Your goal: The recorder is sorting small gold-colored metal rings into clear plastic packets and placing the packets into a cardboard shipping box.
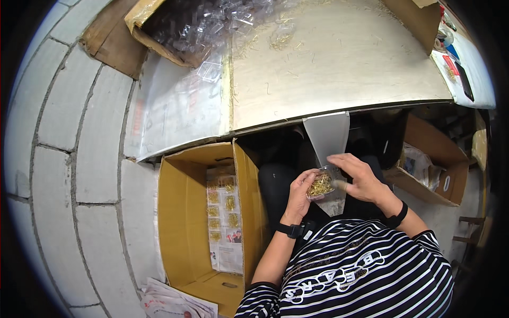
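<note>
Above my lap, my left hand (301,195) is closed around the left side of a small clear plastic box (321,185). Thin gold-coloured metal pieces, like pins, fill the box in a loose heap. My right hand (356,176) reaches over its right edge, fingers stretched out and thumb slightly blurred; nothing shows in it. Whether its fingertips touch the box I cannot tell. Beneath the box a grey metal chute (327,133) slopes down from the table edge to between my knees.
A tall open cardboard carton (183,212) at my left holds several filled clear boxes (229,202) on printed paper. The table (339,69) has scattered gold pieces, with a carton of clear plastic boxes (212,29) at back left. Another carton (437,180) stands at right.
</note>
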{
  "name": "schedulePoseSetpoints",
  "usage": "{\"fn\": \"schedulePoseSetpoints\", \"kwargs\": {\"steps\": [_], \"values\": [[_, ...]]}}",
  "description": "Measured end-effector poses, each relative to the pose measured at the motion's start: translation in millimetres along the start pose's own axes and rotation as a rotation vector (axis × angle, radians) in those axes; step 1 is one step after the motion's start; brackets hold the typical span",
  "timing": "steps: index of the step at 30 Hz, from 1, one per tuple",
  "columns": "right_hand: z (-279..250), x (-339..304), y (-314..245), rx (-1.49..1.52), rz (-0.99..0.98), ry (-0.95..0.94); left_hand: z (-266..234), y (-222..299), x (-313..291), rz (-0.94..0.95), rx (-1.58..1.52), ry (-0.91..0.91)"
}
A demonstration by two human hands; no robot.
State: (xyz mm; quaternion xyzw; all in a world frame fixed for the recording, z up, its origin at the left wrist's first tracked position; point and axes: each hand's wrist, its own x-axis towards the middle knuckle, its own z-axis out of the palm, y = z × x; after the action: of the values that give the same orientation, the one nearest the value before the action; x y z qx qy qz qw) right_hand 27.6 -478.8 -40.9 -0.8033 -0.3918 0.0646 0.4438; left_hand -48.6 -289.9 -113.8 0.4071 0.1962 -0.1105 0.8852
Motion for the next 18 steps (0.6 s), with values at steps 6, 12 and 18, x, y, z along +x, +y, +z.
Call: {"fn": "schedulePoseSetpoints", "kwargs": {"steps": [6,12,18], "values": [[15.2,-6.0,-7.3,-0.362,-0.155,-0.065,35.5,4.1,-2.9,0.169,-0.059,-0.035],[49.0,-7.3,5.0,-0.253,-0.342,0.123,21.1,1.8,-13.4,0.196,-0.057,0.133],[-16.0,7.0,19.6,-0.115,-0.286,0.273,31.9,10.0,-15.3,0.149,0.105,0.166]]}}
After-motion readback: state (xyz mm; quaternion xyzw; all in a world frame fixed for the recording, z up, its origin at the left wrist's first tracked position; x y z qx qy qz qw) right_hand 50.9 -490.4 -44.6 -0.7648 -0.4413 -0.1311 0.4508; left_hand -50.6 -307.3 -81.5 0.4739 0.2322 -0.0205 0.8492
